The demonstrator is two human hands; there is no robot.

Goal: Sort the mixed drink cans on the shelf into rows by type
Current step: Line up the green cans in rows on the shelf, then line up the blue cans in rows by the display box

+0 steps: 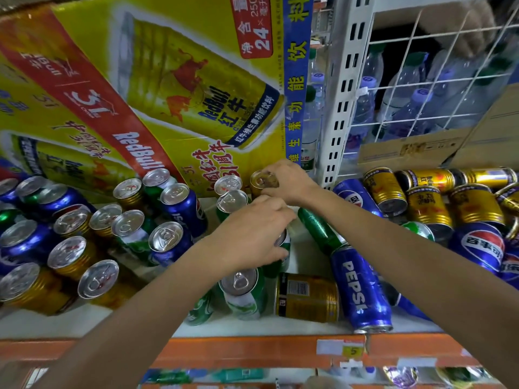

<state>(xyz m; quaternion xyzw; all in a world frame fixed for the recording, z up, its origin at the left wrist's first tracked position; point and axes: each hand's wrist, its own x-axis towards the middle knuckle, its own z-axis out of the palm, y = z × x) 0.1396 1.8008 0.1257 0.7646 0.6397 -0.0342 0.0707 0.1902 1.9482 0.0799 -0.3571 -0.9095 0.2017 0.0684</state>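
Mixed cans crowd the white shelf [306, 245]. My left hand [252, 234] grips the top of an upright green can [283, 248] at the middle. My right hand [289, 182] pinches the rim of an upright gold can [259, 182] at the back, beside the Red Bull carton. A green can [320, 230], a blue Pepsi can [361, 290] and a gold can [307, 297] lie on their sides to the right of my hands. Another green can [243, 290] stands in front of my left hand. Upright blue, gold and green cans [126, 234] stand mixed on the left.
A big yellow Red Bull carton [168, 80] leans at the back left. A perforated white upright [342, 108] and wire grid [438, 66] divide off water bottles. Toppled gold and Pepsi cans [449, 209] pile up at the right. The orange shelf edge [252, 349] carries price tags.
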